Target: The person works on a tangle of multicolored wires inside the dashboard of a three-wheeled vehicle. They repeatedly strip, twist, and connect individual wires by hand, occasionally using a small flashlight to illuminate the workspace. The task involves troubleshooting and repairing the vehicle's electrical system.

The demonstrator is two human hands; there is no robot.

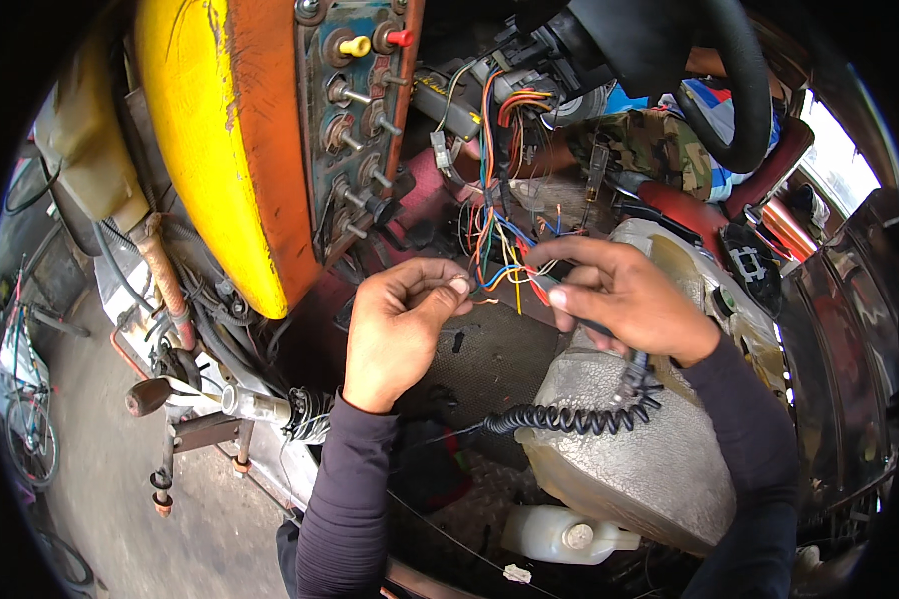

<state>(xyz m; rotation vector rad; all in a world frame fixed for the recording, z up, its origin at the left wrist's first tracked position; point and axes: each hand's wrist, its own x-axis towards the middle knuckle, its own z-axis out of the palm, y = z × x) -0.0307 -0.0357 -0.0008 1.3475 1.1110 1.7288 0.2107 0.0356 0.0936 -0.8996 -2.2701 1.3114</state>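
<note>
My left hand point(395, 324) is closed in a pinch, thumb against the fingers, on a thin wire point(485, 301) whose bare copper-coloured end shows beside the fingertips. Opposite it, my right hand point(624, 298) is closed around thin wires from the same bundle, a red one at its thumb. Part of a dark object point(597, 327) shows under the right fingers; its kind is hidden. A loose bundle of multicoloured wires point(489, 225) hangs down between and beyond both hands. Below the right wrist, a black coiled cord point(574, 417) ends near a grey plug point(637, 371).
At left stands a yellow and orange panel point(240, 130) with toggle switches point(355, 95). A steering wheel point(754, 100) is at upper right, near another person's camouflage-clad leg point(659, 145). A silvery padded cover point(619, 459) and a white plastic jug point(569, 534) lie below right.
</note>
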